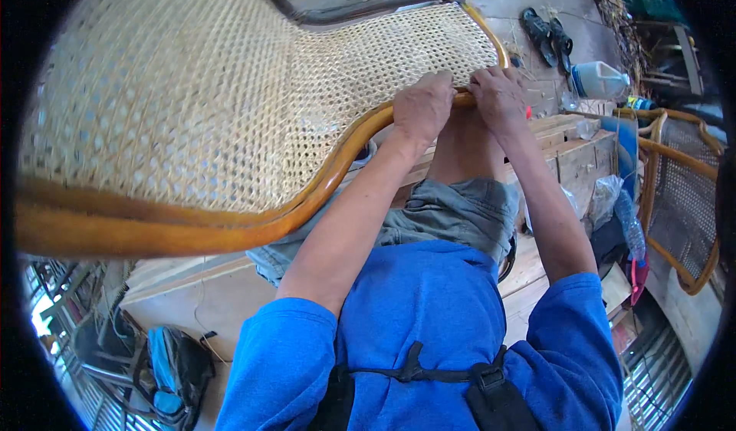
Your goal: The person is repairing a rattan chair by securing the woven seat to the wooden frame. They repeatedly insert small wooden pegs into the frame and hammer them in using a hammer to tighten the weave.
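A chair with woven cane webbing (230,86) and a glossy orange-brown bent frame (337,166) lies tilted across my lap and the left side of the view. My left hand (424,107) is closed over the frame's near edge, with the fingertips against the webbing. Just to its right, my right hand (498,97) curls over the same edge, its fingers bent down onto it. A short stretch of frame shows between the two hands. Whether a small piece is pinched under the fingers is hidden.
Dark sandals (546,38) and a white-and-blue plastic jug (600,80) are on the floor at the far right. Another cane-webbed frame (682,170) stands at right. Wooden planks (579,155) run beside me. A blue-and-black backpack (175,373) rests at lower left.
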`<action>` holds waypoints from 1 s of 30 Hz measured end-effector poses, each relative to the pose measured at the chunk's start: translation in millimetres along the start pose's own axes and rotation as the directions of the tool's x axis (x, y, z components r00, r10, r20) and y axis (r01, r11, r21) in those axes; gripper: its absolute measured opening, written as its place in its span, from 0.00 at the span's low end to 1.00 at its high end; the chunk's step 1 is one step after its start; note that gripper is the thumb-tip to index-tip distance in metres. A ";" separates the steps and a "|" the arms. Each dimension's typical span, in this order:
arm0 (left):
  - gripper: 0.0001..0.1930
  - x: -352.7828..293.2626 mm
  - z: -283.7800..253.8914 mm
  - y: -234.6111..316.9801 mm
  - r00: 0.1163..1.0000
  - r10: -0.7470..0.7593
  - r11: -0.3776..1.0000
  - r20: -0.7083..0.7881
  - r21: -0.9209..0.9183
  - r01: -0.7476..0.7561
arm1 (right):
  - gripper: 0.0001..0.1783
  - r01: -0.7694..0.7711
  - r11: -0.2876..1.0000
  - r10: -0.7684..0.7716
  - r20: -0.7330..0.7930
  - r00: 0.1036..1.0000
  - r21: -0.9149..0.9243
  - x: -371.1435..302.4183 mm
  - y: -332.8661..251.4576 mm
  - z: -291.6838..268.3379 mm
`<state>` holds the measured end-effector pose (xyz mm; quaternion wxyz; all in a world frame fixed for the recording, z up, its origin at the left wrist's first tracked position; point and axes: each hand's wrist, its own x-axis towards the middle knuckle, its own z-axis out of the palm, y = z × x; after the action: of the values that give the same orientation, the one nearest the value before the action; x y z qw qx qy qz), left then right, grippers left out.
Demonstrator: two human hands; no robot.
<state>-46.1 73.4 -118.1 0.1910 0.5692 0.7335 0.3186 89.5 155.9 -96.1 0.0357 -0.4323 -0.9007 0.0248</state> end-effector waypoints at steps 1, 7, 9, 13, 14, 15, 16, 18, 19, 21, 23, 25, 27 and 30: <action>0.09 1.3 1.8 0.4 1.000 0.010 1.000 0.021 0.010 -0.010 | 0.07 -0.008 1.000 0.008 0.016 1.000 0.008 1.0 -2.1 -4.4; 0.07 5.7 4.5 -2.1 0.997 0.073 0.997 0.033 0.009 -0.073 | 0.06 -0.015 0.975 -0.009 0.108 0.994 0.219 -13.6 -1.2 3.3; 0.05 6.6 2.9 -0.9 0.993 0.115 0.993 -0.009 -0.028 -0.116 | 0.03 -0.005 0.924 0.019 -0.031 0.999 0.383 -23.6 -6.5 12.8; 0.04 3.1 2.8 -6.1 0.989 0.145 0.989 -0.020 0.014 -0.145 | 0.02 0.032 0.865 0.027 -0.111 0.993 0.500 -31.1 -21.6 1.2; 0.04 3.1 4.1 -8.0 0.984 0.175 0.984 -0.031 0.020 -0.174 | 0.02 0.033 0.851 0.025 -0.103 0.994 0.524 -34.1 -21.8 2.9; 0.04 4.3 4.8 -7.0 0.978 0.206 0.979 -0.038 0.021 -0.205 | 0.03 -0.055 0.825 0.090 -0.034 0.995 0.562 -40.1 -31.4 -6.2; 0.05 5.2 4.6 -5.6 0.979 0.200 0.980 -0.033 0.007 -0.200 | 0.04 -0.138 0.792 0.146 0.035 0.989 0.595 -43.8 -37.2 -10.4; 0.06 7.0 3.2 -3.1 0.982 0.186 0.982 -0.024 -0.018 -0.186 | 0.04 -0.183 0.792 0.163 0.088 0.983 0.582 -45.5 -37.3 -9.2; 0.06 8.1 2.3 -3.5 0.983 0.183 0.983 -0.003 -0.005 -0.183 | 0.04 -0.204 0.792 0.169 0.115 0.979 0.576 -44.9 -36.7 -8.0; 0.07 9.3 2.2 -5.1 0.984 0.175 0.984 0.038 0.021 -0.176 | 0.04 -0.229 0.776 0.200 0.115 0.973 0.588 -42.7 -34.0 -5.9; 0.07 10.6 5.3 -4.5 0.981 0.195 0.981 0.000 0.023 -0.195 | 0.04 -0.211 0.752 0.213 0.073 0.974 0.625 -41.5 -29.8 -4.6; 0.07 11.1 7.1 -2.4 0.977 0.211 0.977 -0.025 0.039 -0.209 | 0.04 -0.173 0.728 0.214 0.020 0.977 0.664 -40.3 -25.9 -3.7; 0.07 10.0 7.7 -0.6 0.974 0.224 0.973 -0.032 0.070 -0.222 | 0.04 -0.190 0.718 0.220 0.040 0.975 0.670 -43.0 -29.4 1.1; 0.06 9.9 10.1 -0.5 0.976 0.216 0.974 -0.033 0.081 -0.213 | 0.04 -0.199 0.703 0.225 0.052 0.973 0.683 -44.7 -31.2 3.1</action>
<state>-42.7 85.4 -124.9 0.1182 0.6452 0.6833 0.3208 92.9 101.5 -98.8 0.2051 -0.4896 -0.7715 0.3507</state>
